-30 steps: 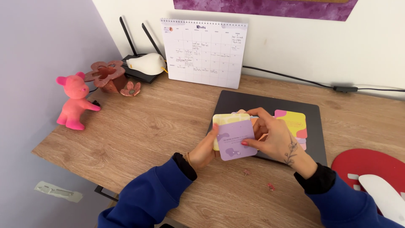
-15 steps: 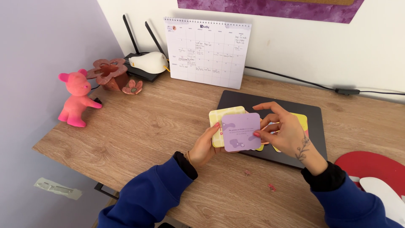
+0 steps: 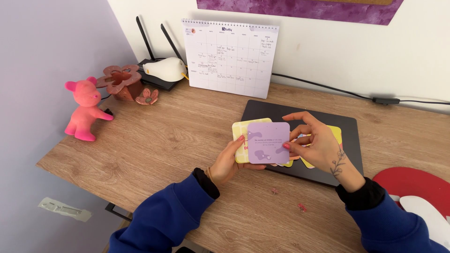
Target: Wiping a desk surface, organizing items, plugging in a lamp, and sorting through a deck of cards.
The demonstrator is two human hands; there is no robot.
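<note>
Lilac square card with rounded corners sits foremost in a small hand-held stack, above the near edge of a closed black laptop. Wooden bench carries everything; it stands in a corner between a lilac wall on the left and a white wall behind. Laptop lies flat, with more coloured cards, partly hidden, under the right hand. White spiral-bound wall calendar leans on the white wall. Red mat lies at the right edge. Pink bear figure stands far left. Flower-shaped brown clay holder stands behind it; contents cannot be told. Pale yellow checked card lies directly behind the lilac one. Left hand supports the stack, fingers closed on its left edge. Right hand pinches the lilac card's right edge, other fingers spread.
</note>
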